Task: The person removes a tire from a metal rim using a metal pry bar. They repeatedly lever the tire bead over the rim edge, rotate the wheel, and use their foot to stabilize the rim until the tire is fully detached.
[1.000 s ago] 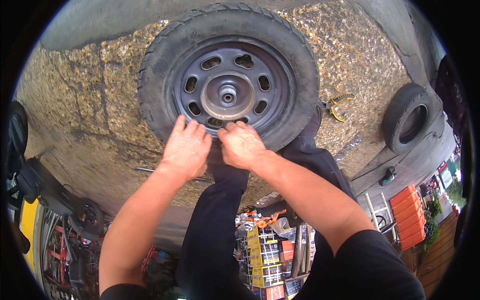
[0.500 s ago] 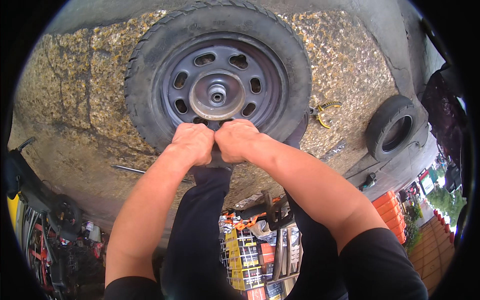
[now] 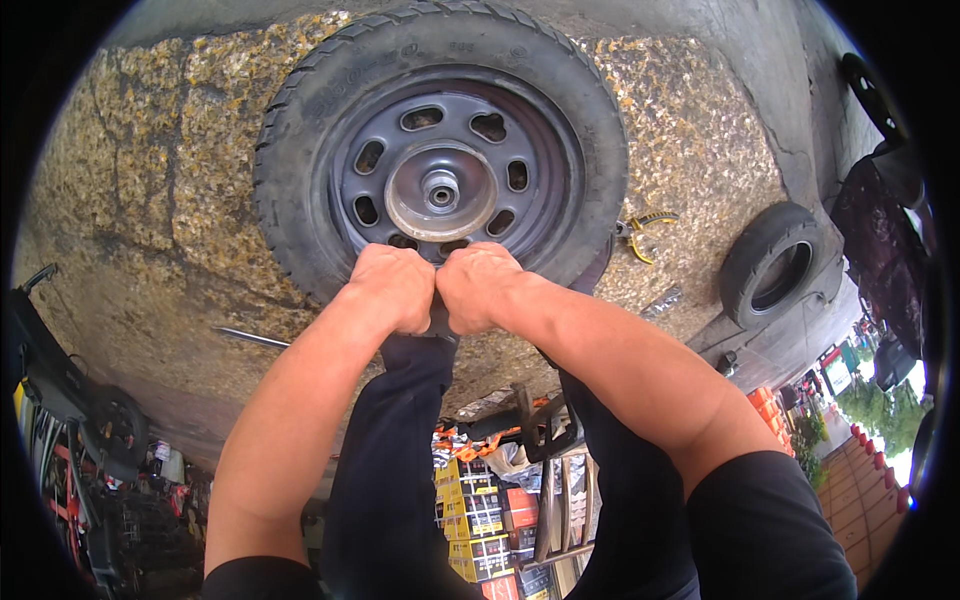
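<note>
Large black rubber tyre on grey steel rim with oval holes (image 3: 440,170) lies flat on mottled yellow-brown concrete floor (image 3: 150,200), directly ahead of both hands.

Left hand (image 3: 395,290), right hand (image 3: 480,288): each grip curled into tight fist at near edge of rim, knuckles touching each other; what they clamp is hidden.

Both hands equally near.

Yellow-handled pliers (image 3: 640,232) right of tyre; small black tyre (image 3: 778,262) further right.

Stacked yellow and red cartons (image 3: 485,510) below, between legs.
</note>
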`<state>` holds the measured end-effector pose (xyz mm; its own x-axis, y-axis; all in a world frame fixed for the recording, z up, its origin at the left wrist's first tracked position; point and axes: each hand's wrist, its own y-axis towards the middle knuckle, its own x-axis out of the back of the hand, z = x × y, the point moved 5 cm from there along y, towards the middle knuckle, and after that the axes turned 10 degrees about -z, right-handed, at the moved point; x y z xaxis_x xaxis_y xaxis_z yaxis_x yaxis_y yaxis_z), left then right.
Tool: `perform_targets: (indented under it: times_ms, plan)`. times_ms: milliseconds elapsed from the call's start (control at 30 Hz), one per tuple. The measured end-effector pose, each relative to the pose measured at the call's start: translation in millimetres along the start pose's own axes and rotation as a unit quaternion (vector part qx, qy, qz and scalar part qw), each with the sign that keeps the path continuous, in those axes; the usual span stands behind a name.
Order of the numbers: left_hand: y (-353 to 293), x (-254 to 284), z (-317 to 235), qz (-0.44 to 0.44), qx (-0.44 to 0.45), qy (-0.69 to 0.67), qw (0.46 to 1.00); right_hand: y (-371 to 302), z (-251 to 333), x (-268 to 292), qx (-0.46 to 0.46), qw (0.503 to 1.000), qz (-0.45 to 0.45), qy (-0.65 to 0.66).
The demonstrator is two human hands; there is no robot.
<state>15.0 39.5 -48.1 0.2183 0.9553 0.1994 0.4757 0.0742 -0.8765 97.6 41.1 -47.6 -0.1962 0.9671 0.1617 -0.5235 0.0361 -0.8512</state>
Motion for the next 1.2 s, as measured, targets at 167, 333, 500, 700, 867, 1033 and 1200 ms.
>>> perform_targets:
  times_ms: [167,333,500,700,867,1033,1200]
  plan:
    - [3.2,0.1,1.3,0.008,0.011,-0.03,0.999,-1.6,-2.9,6.5,-0.014,0.999,-0.006,0.045]
    - [0.6,2.1,2.3,0.01,0.012,-0.036,0.999,3.3,0.3,-1.3,-0.008,0.997,0.055,0.046]
    - [-9.4,2.6,-2.0,-0.005,0.002,-0.038,0.999,16.2,-1.6,-7.5,-0.023,0.987,0.145,0.06]
    - [-22.7,-18.8,-5.5,-0.042,0.004,-0.041,0.998,16.9,2.2,-18.0,-0.035,0.99,0.132,0.047]
    - [-24.5,-31.4,-12.8,-0.112,0.006,-0.018,0.993,4.8,-17.7,-23.9,-0.058,0.993,-0.002,0.104]
    - [-19.4,-37.3,-15.2,-0.079,0.021,0.013,0.997,5.1,-28.9,-31.6,-0.044,0.974,-0.14,0.174]
    - [-26.6,-41.0,-13.1,-0.181,0.009,0.019,0.983,-11.7,-1.8,-39.4,0.021,0.982,-0.183,0.052]
